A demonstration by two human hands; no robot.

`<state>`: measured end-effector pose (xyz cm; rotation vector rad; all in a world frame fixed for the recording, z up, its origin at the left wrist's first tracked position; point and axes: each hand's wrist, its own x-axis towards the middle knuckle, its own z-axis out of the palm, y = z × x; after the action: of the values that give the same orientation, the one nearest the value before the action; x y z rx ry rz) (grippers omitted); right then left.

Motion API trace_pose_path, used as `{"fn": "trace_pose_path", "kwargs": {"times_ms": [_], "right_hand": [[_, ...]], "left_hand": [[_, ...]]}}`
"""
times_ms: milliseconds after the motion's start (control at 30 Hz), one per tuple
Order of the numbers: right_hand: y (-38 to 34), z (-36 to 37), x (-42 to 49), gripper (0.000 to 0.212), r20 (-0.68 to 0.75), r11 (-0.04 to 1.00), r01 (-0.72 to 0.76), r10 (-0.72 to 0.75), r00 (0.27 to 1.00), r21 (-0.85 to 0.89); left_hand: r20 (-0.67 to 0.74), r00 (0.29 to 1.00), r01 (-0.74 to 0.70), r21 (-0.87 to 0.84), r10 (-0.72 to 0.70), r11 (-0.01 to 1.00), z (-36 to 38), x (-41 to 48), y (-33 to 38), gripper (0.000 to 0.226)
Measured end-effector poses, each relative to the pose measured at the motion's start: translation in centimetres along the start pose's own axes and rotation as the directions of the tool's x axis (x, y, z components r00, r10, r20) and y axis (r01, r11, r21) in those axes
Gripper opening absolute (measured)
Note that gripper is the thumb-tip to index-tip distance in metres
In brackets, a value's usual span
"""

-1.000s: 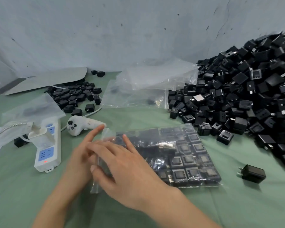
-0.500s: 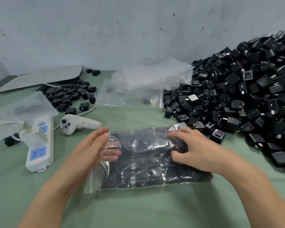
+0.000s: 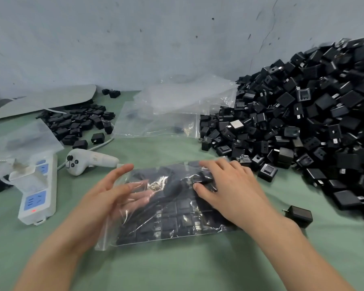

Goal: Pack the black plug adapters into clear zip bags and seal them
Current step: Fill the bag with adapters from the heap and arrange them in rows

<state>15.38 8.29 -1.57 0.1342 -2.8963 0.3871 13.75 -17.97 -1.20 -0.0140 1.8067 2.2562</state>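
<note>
- Green cloth work surface (image 3: 177, 267): fills the lower frame and carries all items listed below.
- Clear zip bag filled with black plug adapters (image 3: 172, 217): lies flat at lower centre. The adapters inside sit in rows in the near half and lie jumbled in the far half.
- Left hand (image 3: 101, 202): at the bag's left end. Fingers released, straight and spread; the lower fingers show through the clear film, the thumb stands above it.
- Right hand (image 3: 231, 192): palm down on the bag's far right part. Fingers released, nearly straight, pressing the film; the thumb tip rests on the bag.
- Single black plug adapter (image 3: 298, 215): lower right, apart from the bag.
- White power strip with blue sockets (image 3: 38, 196): left edge.
- White handheld controller (image 3: 86, 163): just beyond the left hand.
- Large heap of loose black plug adapters (image 3: 303, 122): right side, rising toward the wall.
- Stack of empty clear zip bags (image 3: 172, 110): upper centre, touching the large heap.
- Small heap of black adapters (image 3: 78, 120): upper left.
- Grey-blue wall (image 3: 135, 38): behind everything.
</note>
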Motion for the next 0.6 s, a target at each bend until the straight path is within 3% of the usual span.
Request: {"fn": "trace_pose_path", "kwargs": {"times_ms": [100,200,267,367,467,533,600], "right_hand": [[-0.2,0.0,0.0,0.057,-0.007,1.0,0.016,-0.016,1.0,0.013],[0.2,-0.9,-0.2,0.056,-0.021,0.99,-0.01,0.013,1.0,0.138],[1.3,-1.9,-0.6,0.046,-0.078,0.98,-0.076,0.091,0.993,0.182],[3.9,-3.3,-2.3,0.038,-0.09,0.956,-0.269,0.28,0.956,0.115],[6.3,-4.3,-4.8,0.045,0.138,0.881,-0.471,0.473,0.87,-0.046],[7.4,-4.8,-6.4,0.053,0.292,0.862,-0.497,0.503,0.813,-0.103],[8.0,-5.0,-7.3,0.051,0.351,0.882,-0.46,0.466,0.812,-0.106]], "left_hand": [[0.056,0.998,0.026,-0.05,-0.024,0.998,0.2,-0.1,0.0,0.055],[0.048,0.999,0.013,-0.021,-0.012,1.0,-0.2,-0.2,0.3,0.054],[-0.011,1.0,0.003,-0.02,-0.003,1.0,-0.7,-0.3,0.4,0.044],[-0.158,0.987,-0.02,0.019,0.023,1.0,-1.7,-0.4,0.3,0.03],[-0.321,0.944,-0.072,0.02,0.075,0.997,-2.3,-0.7,0.3,0.027],[-0.401,0.912,-0.118,-0.046,0.09,0.992,-2.7,-0.9,0.3,0.024],[-0.45,0.888,-0.149,-0.093,0.092,0.984,-3.2,-1.2,0.2,0.023]]}}
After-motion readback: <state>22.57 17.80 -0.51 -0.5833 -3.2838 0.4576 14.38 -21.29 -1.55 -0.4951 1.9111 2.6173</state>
